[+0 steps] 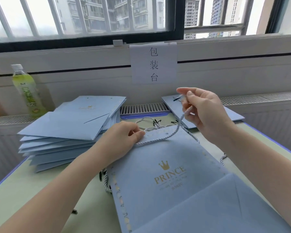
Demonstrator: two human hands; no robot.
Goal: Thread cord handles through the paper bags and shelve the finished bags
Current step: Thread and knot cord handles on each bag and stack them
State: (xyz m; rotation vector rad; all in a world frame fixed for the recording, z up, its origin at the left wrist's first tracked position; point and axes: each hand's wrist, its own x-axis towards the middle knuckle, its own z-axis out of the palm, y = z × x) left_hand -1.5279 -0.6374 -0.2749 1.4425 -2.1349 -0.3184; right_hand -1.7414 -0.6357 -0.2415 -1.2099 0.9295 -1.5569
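Observation:
A flat light-blue paper bag (175, 190) with a gold crown and "PRINCE" print lies on the table in front of me. My left hand (123, 137) pinches its top edge near the punched holes. A white twisted cord (166, 137) runs across that edge and rises to my right hand (202, 110), which holds it pinched in raised fingers above the bag. More loose cords (151, 124) with black tips lie just beyond the bag's top.
A fanned stack of flat blue bags (65, 130) sits at the left. Another blue bag (232, 115) with a cord lies at the right, behind my right hand. A green drink bottle (28, 93) stands far left. A paper sign (154, 63) hangs below the window.

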